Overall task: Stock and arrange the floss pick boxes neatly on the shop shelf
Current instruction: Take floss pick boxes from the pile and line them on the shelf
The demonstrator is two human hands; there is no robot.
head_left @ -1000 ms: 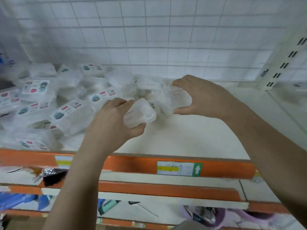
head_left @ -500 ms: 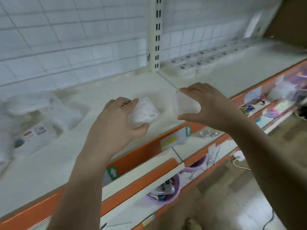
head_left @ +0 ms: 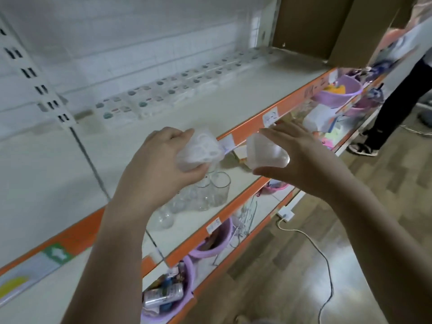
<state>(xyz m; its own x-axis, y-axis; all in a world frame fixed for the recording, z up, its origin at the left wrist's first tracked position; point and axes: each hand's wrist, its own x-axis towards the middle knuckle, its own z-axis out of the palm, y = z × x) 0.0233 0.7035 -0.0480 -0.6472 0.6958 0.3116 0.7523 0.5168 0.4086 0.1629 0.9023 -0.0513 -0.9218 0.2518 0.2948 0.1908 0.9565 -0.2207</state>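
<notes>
White shelving (head_left: pixel 245 106) runs rightward; each hand, left hand (head_left: pixel 159 169) and right hand (head_left: pixel 301 155), grips a floss pick box (head_left: pixel 198 152), (head_left: pixel 266 155) over glass jars (head_left: pixel 210 192) below. A slip could break them.

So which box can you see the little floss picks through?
The box in the left hand: its floss pick box shows white loops inside. The right hand holds a box showing only a plain cloudy side.
</notes>
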